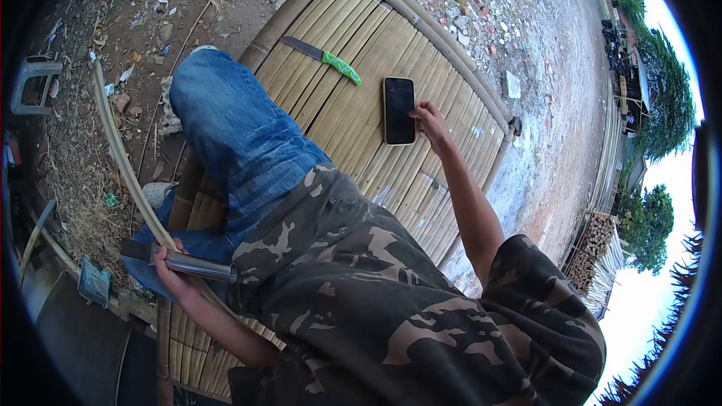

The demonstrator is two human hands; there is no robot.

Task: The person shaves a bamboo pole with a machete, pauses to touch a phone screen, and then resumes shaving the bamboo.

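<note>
My left hand (171, 269) is closed around a metal tool with a shiny tubular handle (204, 267) and a dark blade. A long, curved bamboo strip (122, 154) passes through the same hand. My right hand (429, 122) has its fingers closed at the right edge of a black phone (398, 98), which lies screen up on the bamboo bench (353, 116). Left of the phone, a knife with a green patterned handle (342, 68) rests on the slats, its blade pointing to the upper left.
My legs in blue jeans (226, 105) are bent at the left side of the bench. A grey plastic stool (36, 84) stands on the littered ground at far left. Rubble (481, 7) lies beyond the bench, with stacked wood (590, 252) at right.
</note>
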